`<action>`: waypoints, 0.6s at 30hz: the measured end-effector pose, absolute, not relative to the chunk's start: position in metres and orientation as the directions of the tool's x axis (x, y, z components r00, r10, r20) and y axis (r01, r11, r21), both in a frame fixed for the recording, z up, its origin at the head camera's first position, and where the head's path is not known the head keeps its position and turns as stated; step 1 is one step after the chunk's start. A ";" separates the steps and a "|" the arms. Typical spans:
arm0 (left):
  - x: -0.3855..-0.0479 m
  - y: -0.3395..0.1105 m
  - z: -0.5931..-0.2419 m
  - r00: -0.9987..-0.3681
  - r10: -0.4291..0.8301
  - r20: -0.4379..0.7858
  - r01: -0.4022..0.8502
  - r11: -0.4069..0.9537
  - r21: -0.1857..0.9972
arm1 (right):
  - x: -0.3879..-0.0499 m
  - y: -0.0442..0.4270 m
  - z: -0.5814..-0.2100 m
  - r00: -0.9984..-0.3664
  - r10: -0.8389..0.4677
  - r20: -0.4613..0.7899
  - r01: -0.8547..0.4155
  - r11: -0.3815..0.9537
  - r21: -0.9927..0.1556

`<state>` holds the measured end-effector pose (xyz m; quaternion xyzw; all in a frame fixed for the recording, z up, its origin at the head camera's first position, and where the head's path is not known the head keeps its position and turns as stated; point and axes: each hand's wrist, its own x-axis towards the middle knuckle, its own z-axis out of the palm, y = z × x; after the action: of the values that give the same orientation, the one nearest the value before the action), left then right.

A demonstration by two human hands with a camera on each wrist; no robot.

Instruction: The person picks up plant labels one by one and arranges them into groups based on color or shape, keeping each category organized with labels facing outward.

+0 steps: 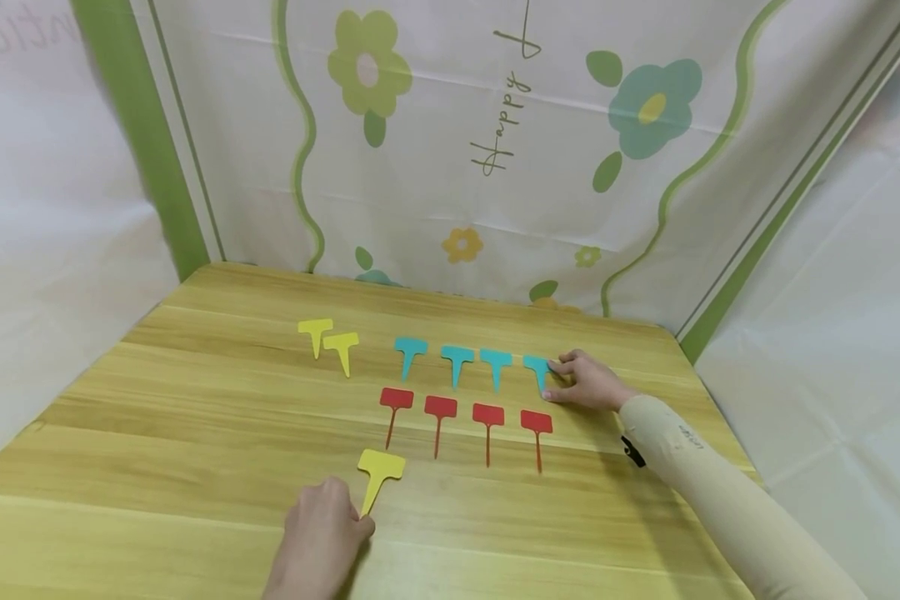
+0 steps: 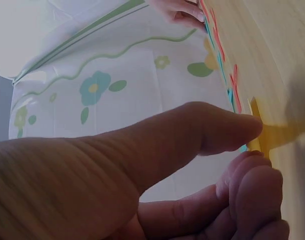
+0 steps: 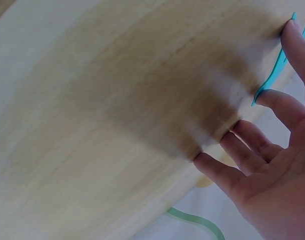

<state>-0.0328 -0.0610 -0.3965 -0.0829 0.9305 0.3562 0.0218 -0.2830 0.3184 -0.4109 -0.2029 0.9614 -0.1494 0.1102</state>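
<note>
In the head view my left hand (image 1: 318, 537) pinches the stem of a yellow T-shaped tag (image 1: 381, 465) at the near side of the table, head pointing away. The left wrist view shows thumb and fingertips on the yellow tag (image 2: 256, 107), seen edge-on. My right hand (image 1: 588, 382) is at the right end of a row of blue T-shaped tags, touching the last blue tag (image 1: 537, 368). In the right wrist view the index fingertip is at one end of that blue tag (image 3: 276, 71) and the thumb (image 3: 296, 42) at the other, the remaining fingers spread on the wood.
Several red tags (image 1: 441, 407) form a row on the wooden table (image 1: 157, 400), nearer than the other blue tags (image 1: 457, 354). Two yellow tags (image 1: 341, 342) lie at the back left. A flower-printed cloth (image 1: 420, 183) hangs behind the table.
</note>
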 end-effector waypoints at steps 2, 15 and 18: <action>-0.033 -0.060 -0.397 -0.987 -0.132 -0.093 -0.160 0.729 0.665 | -0.283 0.319 -0.411 -0.893 -0.424 -0.149 -0.359 0.873 -0.330; -0.035 -0.054 -0.401 -0.989 -0.118 -0.091 -0.148 0.726 0.671 | -0.282 0.317 -0.410 -0.894 -0.422 -0.152 -0.354 0.871 -0.340; -0.035 -0.053 -0.401 -0.989 -0.115 -0.091 -0.146 0.732 0.665 | -0.282 0.317 -0.410 -0.894 -0.421 -0.152 -0.353 0.872 -0.340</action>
<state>-0.0351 -0.0531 -0.4013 -0.0701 0.9304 0.3592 0.0217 -0.2820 0.3174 -0.4098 -0.2014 0.9610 -0.1534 0.1113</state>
